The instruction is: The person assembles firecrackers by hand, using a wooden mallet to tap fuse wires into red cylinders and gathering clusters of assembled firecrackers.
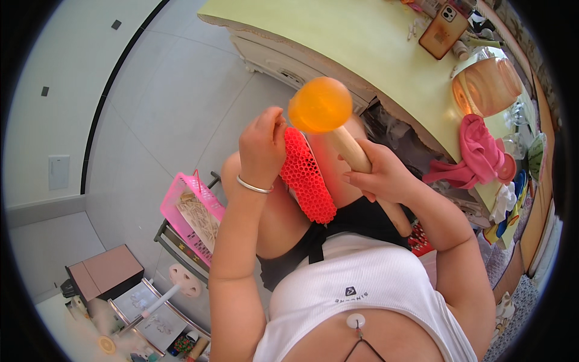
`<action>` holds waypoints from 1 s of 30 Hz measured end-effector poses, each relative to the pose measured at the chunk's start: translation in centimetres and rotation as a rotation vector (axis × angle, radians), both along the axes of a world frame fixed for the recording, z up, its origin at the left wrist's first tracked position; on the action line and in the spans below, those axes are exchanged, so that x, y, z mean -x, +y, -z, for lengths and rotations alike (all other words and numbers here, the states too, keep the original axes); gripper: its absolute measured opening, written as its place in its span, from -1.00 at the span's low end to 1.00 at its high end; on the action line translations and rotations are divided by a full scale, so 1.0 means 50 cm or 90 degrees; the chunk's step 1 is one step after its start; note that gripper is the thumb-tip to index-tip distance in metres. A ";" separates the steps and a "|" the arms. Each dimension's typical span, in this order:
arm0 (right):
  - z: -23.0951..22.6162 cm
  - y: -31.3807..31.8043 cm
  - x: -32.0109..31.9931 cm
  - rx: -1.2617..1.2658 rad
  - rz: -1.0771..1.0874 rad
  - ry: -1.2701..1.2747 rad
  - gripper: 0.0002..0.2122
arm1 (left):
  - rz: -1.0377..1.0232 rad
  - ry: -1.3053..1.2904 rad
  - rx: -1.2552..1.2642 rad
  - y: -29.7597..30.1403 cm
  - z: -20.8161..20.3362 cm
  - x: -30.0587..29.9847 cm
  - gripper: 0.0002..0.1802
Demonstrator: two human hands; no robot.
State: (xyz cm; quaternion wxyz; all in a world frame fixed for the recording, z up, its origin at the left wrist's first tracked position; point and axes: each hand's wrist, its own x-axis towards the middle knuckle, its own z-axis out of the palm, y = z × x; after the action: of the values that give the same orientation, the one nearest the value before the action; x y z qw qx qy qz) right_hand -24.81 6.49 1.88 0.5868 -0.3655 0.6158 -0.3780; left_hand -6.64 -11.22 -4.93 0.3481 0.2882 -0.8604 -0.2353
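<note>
My right hand (pixel 386 172) grips the pale wooden handle (pixel 351 148) of a mallet. Its rounded, translucent orange head (pixel 320 105) is raised above my lap and slightly blurred. Below it, a long bundle of short red tubes (pixel 306 178), packed like a honeycomb with open ends up, rests between my thighs. My left hand (pixel 263 142) is closed at the bundle's far left edge, fingers curled and thumb side toward the tubes. What its fingertips pinch, if anything, is hidden behind the hand.
To the left, a pink plastic basket (pixel 192 211) holds many thin pale sticks. A yellow-green table (pixel 338 36) runs along the far right, bearing a phone (pixel 443 31), an amber jar (pixel 488 87) and a pink cloth (pixel 473 154). A pinkish-brown box (pixel 105 271) and a trolley stand at lower left.
</note>
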 end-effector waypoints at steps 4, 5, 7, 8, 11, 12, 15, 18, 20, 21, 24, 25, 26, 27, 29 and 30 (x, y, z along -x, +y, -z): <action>-0.019 -0.023 -0.010 0.048 -0.044 0.067 -0.72 | -0.025 -0.001 -0.110 0.013 0.000 -0.014 -0.46; -0.031 -0.028 -0.011 0.062 -0.047 0.075 -0.72 | -0.018 0.021 -0.122 0.015 0.001 -0.016 -0.41; -0.057 -0.038 -0.018 0.090 -0.060 0.107 -0.68 | -0.012 0.063 -0.147 0.018 0.007 -0.028 -0.33; -0.072 -0.042 -0.021 0.104 -0.066 0.132 -0.64 | -0.030 0.085 -0.143 0.018 0.010 -0.038 -0.33; -0.067 -0.047 -0.033 0.165 -0.050 0.194 -0.61 | -0.093 0.142 -0.164 0.007 0.017 -0.077 -0.37; -0.064 -0.051 -0.034 0.121 -0.049 0.202 -0.62 | -0.118 0.155 -0.197 0.004 0.018 -0.098 -0.40; -0.076 -0.079 -0.038 -0.133 -0.093 0.199 -0.65 | -0.246 0.160 -0.255 -0.027 0.033 -0.202 -0.57; -0.103 -0.075 -0.045 0.061 -0.075 0.302 -0.68 | -0.397 0.046 -0.193 -0.061 0.106 -0.371 -0.72; -0.115 -0.067 -0.052 0.126 -0.060 0.320 -0.71 | -0.478 -0.131 -0.160 -0.060 0.148 -0.461 -0.80; -0.090 -0.056 -0.046 0.203 -0.055 0.364 -0.72 | -0.509 -0.231 -0.167 -0.057 0.162 -0.483 -0.83; -0.041 -0.060 -0.040 0.143 -0.087 0.425 -0.72 | -0.429 -0.514 -0.220 -0.034 0.232 -0.556 -0.80; -0.055 -0.068 -0.046 0.073 -0.073 0.377 -0.72 | -0.405 -0.561 -0.261 -0.033 0.263 -0.586 -0.79; -0.084 -0.079 -0.053 -0.004 -0.069 0.316 -0.71 | -0.394 -0.599 -0.308 -0.022 0.301 -0.613 -0.79; -0.108 -0.091 -0.058 -0.086 -0.059 0.262 -0.70 | -0.400 -0.605 -0.312 0.001 0.344 -0.655 -0.79; -0.137 -0.084 -0.064 0.020 -0.077 0.311 -0.71 | -0.414 -0.601 -0.304 0.019 0.400 -0.706 -0.78; -0.139 -0.072 -0.062 0.068 -0.072 0.337 -0.71 | -0.411 -0.590 -0.314 0.022 0.401 -0.696 -0.77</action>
State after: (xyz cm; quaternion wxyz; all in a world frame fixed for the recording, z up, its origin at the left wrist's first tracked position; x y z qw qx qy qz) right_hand -21.69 2.90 8.84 0.4055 -0.5160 0.7054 -0.2677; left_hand 28.17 -10.09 -24.96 -0.0854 0.6783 -0.7119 -0.1606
